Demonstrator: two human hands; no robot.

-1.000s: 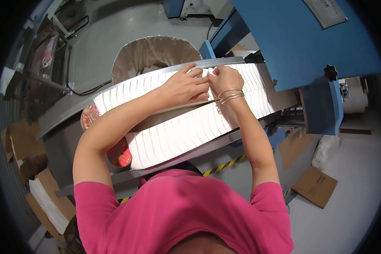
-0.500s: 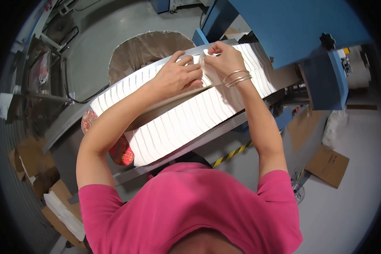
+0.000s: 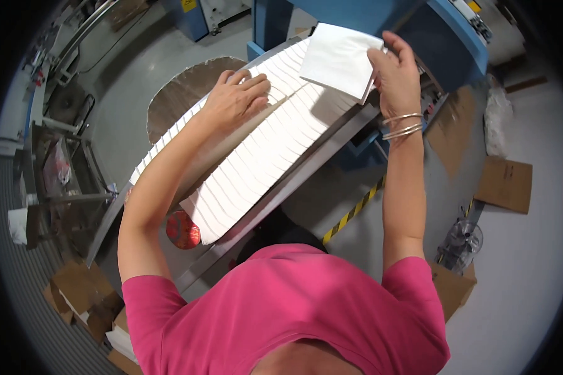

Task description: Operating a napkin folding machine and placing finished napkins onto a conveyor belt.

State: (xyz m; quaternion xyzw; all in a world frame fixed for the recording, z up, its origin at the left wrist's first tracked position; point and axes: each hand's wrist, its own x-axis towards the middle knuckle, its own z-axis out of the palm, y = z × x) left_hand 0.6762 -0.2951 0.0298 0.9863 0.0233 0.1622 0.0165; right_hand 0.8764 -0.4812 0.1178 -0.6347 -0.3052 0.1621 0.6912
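Two long rows of white folded paper napkins stand on edge, side by side, in a metal tray [image 3: 300, 164]. Between thumb and fingers, my right hand [image 3: 399, 78] grips a flat white square of folded napkins [image 3: 341, 59] by its right edge, raised over the right end of the rows. How many layers it has I cannot tell. My left hand [image 3: 236, 97] lies across the far row [image 3: 284, 72], its fingers apart and touching the tops. The near row [image 3: 250, 181] stretches toward a red patterned round object [image 3: 183, 229] at its lower left end.
A blue machine [image 3: 444, 47] stands just beyond the tray's right end. Behind the tray is a round bin with a brownish liner [image 3: 184, 94]. Cardboard boxes [image 3: 505, 184] lie on the floor at the right, others at lower left. Yellow-black tape [image 3: 355, 209] runs along the floor.
My right hand has drawn a napkin square up out of the rows and swung right with it. My left hand has shifted slightly left and stays on the far row. The view has turned.
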